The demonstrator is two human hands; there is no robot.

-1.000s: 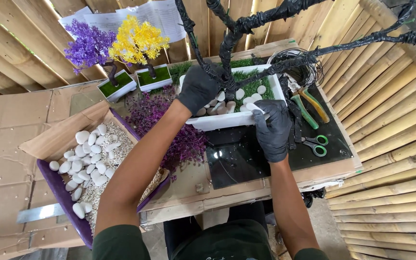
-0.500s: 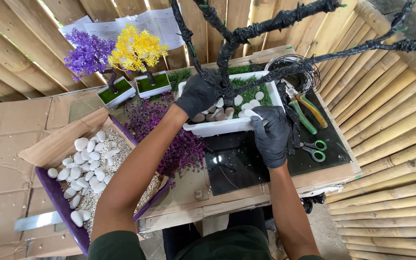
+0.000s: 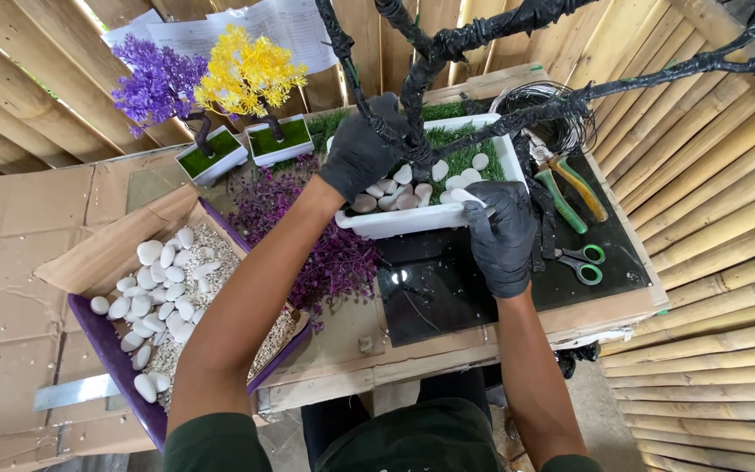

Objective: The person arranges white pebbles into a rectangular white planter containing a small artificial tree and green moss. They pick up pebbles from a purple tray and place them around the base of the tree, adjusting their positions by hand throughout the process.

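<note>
Centre of frame: a white rectangular planter (image 3: 395, 225) with green turf and a bare black-wrapped tree (image 3: 421, 83). The gloved left hand (image 3: 358, 157) grips the trunk base; the gloved right hand (image 3: 502, 236) pinches a white pebble (image 3: 467, 197) at the planter's right rim. About a dozen pebbles are laid; much turf remains uncovered. A box of pebbles (image 3: 146, 297) sits lower left.

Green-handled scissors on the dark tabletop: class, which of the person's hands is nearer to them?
Right. The right hand sits just left of the green-handled scissors, at the white tray's front edge. The left hand is farther away, over the tray beside the black trunk.
</note>
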